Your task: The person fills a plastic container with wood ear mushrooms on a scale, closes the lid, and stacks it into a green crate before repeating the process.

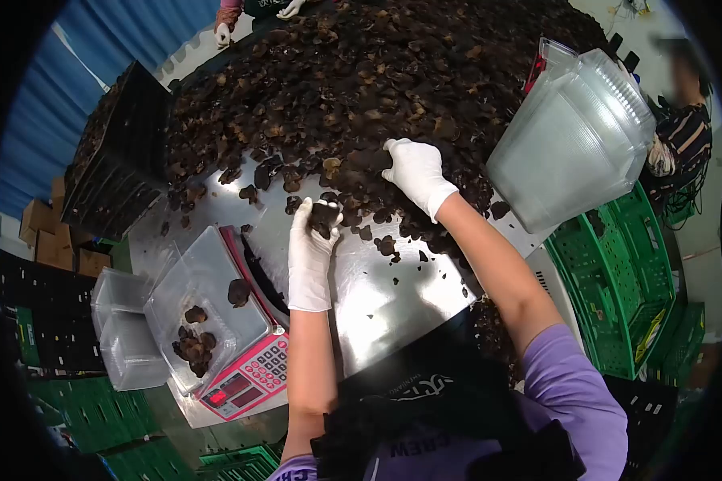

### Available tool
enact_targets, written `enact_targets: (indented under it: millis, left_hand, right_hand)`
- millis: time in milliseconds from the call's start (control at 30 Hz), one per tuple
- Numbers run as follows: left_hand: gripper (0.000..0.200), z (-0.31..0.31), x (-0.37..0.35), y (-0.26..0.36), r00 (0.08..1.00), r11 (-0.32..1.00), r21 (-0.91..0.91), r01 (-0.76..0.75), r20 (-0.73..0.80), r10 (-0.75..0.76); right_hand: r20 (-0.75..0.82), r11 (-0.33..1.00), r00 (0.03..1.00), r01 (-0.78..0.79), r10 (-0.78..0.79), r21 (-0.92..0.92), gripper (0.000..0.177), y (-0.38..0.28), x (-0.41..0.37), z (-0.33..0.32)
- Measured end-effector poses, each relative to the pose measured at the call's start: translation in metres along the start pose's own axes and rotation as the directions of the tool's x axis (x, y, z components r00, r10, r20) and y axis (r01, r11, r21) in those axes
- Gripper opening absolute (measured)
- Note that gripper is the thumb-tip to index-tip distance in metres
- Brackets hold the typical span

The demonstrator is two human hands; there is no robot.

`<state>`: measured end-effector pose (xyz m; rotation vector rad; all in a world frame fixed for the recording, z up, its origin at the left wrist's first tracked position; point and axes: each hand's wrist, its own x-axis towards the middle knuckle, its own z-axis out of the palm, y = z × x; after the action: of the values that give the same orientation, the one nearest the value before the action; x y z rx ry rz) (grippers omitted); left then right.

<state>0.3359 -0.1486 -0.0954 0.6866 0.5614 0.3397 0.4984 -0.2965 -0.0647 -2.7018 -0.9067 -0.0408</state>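
Observation:
A big heap of dark brown wood ear mushrooms (337,88) covers the far part of the metal table (377,321). My left hand (311,256), in a white glove, is closed round a dark wood ear mushroom (324,215) at the heap's near edge. To the right, my gloved right hand (419,172) reaches into the heap, its fingers curled against a brown mushroom (375,161). On the left, a pink and white scale (257,373) bears a clear plastic box (229,333) with several mushrooms inside; another mushroom (238,293) lies by the box's upper right.
Nested clear plastic boxes (569,136) stand at the right, above green crates (610,280). More clear boxes (128,353) sit left of the scale. Stacked black trays (120,152) rise at the far left. Another person's gloved hand (223,34) shows across the heap.

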Motion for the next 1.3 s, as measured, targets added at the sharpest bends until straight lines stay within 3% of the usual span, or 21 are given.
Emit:
enact_targets:
  millis: [67,100,167,233,267,400,467,567,633,700,733,767,800,833,900,967,1033,1067,1100,1167,1300]
  left_hand:
    - [0.018,-0.005,0.015,-0.008,0.994,0.960,0.260,-0.105,-0.009,0.111]
    - [0.019,0.003,0.020,-0.009,0.972,0.840,0.494,-0.223,0.054,0.227]
    - [0.027,0.004,0.046,-0.027,0.875,0.537,0.718,-0.443,0.216,0.433]
    - [0.040,0.036,0.037,-0.018,0.834,-0.007,0.950,-0.313,0.278,0.477]
    - [0.048,0.050,0.038,-0.015,0.893,-0.090,0.977,-0.193,0.213,0.397]
    - [0.045,0.050,0.055,-0.017,0.946,-0.273,0.957,-0.093,0.170,0.277]
    - [0.032,0.045,0.048,-0.024,0.858,-0.266,0.947,-0.183,0.285,0.427]
    - [0.018,0.028,0.034,-0.026,0.655,-0.340,0.889,-0.306,0.456,0.602]
    - [0.013,0.029,0.001,-0.008,0.584,-0.469,0.837,-0.284,0.538,0.608]
    - [0.009,0.024,-0.052,0.025,0.398,-0.418,0.811,-0.409,0.571,0.718]
    - [0.012,0.018,-0.084,0.045,0.315,-0.363,0.785,-0.502,0.557,0.769]
    - [0.015,0.007,-0.110,0.062,0.299,-0.339,0.804,-0.488,0.520,0.800]
    - [0.014,-0.004,-0.136,0.078,0.374,-0.247,0.883,-0.400,0.403,0.835]
    - [0.015,-0.023,-0.154,0.094,0.318,-0.295,0.891,-0.346,0.407,0.856]
    - [0.015,-0.060,-0.184,0.119,0.252,-0.234,0.943,-0.236,0.292,0.923]
    - [0.014,-0.109,-0.201,0.135,0.207,-0.243,0.966,-0.083,0.255,0.944]
    - [0.014,-0.151,-0.211,0.145,0.296,-0.024,0.998,-0.066,0.043,0.954]
    - [0.013,-0.156,-0.214,0.147,0.312,-0.072,0.996,-0.058,0.086,0.946]
    - [0.013,-0.168,-0.214,0.148,0.350,-0.080,0.994,-0.080,0.103,0.931]
    - [0.015,-0.179,-0.212,0.147,0.464,0.142,0.982,-0.128,-0.067,0.883]
    - [0.037,-0.182,-0.215,0.147,0.504,0.278,0.926,-0.255,-0.118,0.856]
  right_hand:
    - [-0.071,0.996,0.997,-0.017,0.023,0.093,0.033,0.000,-0.010,0.001]
    - [-0.135,0.982,0.989,-0.028,0.054,0.187,0.031,0.000,-0.019,-0.001]
    - [-0.216,0.900,0.973,0.020,0.083,0.435,0.031,0.005,-0.040,-0.004]
    - [-0.076,0.560,0.983,-0.030,0.165,0.828,0.032,0.011,-0.056,-0.002]
    - [0.025,0.449,0.987,-0.095,0.159,0.889,0.031,0.010,-0.065,-0.016]
    - [0.213,-0.042,0.970,-0.210,0.118,0.977,0.034,0.009,-0.089,-0.035]
    - [0.214,-0.243,0.976,-0.200,0.032,0.949,0.041,0.014,-0.094,-0.028]
    - [0.225,-0.375,0.974,-0.212,-0.010,0.902,0.044,0.018,-0.093,-0.007]
    - [0.273,-0.411,0.962,-0.243,0.015,0.878,0.045,0.005,-0.094,-0.001]
    - [0.299,-0.404,0.954,-0.262,0.030,0.876,0.046,-0.023,-0.098,-0.005]
    - [0.281,-0.405,0.958,-0.278,-0.054,0.871,0.046,-0.036,-0.098,-0.003]
    - [0.259,-0.404,0.956,-0.293,-0.136,0.867,0.046,-0.050,-0.098,-0.002]
    - [0.277,-0.341,0.950,-0.312,-0.147,0.887,0.044,-0.076,-0.103,-0.018]
    - [0.271,-0.331,0.933,-0.340,-0.238,0.880,0.042,-0.091,-0.100,-0.015]
    - [0.282,-0.195,0.895,-0.362,-0.344,0.911,0.041,-0.137,-0.101,-0.025]
    - [0.185,-0.127,0.857,-0.277,-0.482,0.952,0.041,-0.188,-0.103,-0.031]
    - [0.099,-0.055,0.810,-0.160,-0.578,0.986,0.045,-0.236,-0.106,-0.022]
    - [-0.008,0.095,0.819,0.077,-0.574,0.992,0.049,-0.258,-0.107,-0.011]
    - [-0.116,0.237,0.802,0.307,-0.587,0.922,0.053,-0.278,-0.109,-0.003]
    - [-0.078,0.557,0.693,0.637,-0.717,0.533,0.064,-0.305,-0.117,-0.003]
    - [-0.192,0.596,0.723,0.667,-0.664,0.448,0.060,-0.302,-0.119,-0.016]
